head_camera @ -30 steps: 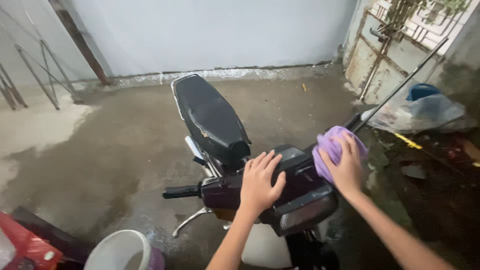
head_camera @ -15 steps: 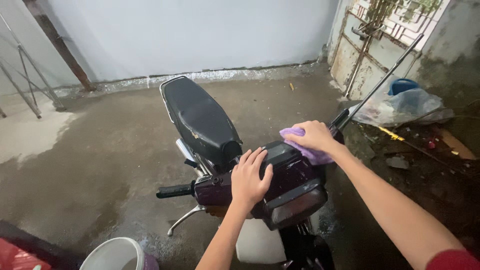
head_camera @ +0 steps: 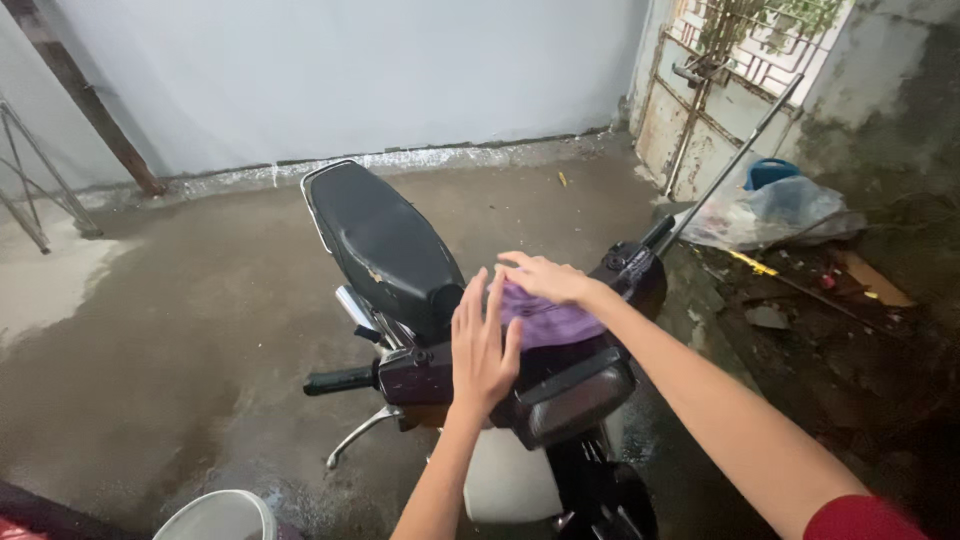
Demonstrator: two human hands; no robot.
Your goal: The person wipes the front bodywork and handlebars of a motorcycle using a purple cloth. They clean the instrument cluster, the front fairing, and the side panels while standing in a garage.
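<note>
Both our hands lie flat and open on top of the motorbike's handlebar housing [head_camera: 560, 385], neither one clenched around anything. Our right hand [head_camera: 545, 279] presses its spread fingers down on a purple cloth [head_camera: 552, 322], pinning it against the dark top of the housing rather than gripping it. Our left hand [head_camera: 482, 345] rests just beside it, palm down and fingers splayed, its fingertips touching the near edge of the cloth. That cloth is soft, crumpled and slightly ribbed, bunched into a low heap under the right palm. Below our hands the headlight [head_camera: 575, 405] faces us, dark and glossy, and the motorbike [head_camera: 400, 300] looks wet in places. Left of our left hand the black grip [head_camera: 340, 380] sticks out; beyond both hands the long black seat [head_camera: 380, 240] runs away from us. Near our left elbow stands a white bucket [head_camera: 215, 517] on the damp concrete floor [head_camera: 180, 330]. Well off past the right hand a plastic bag [head_camera: 775, 212] lies by a rusty gate [head_camera: 715, 110].
</note>
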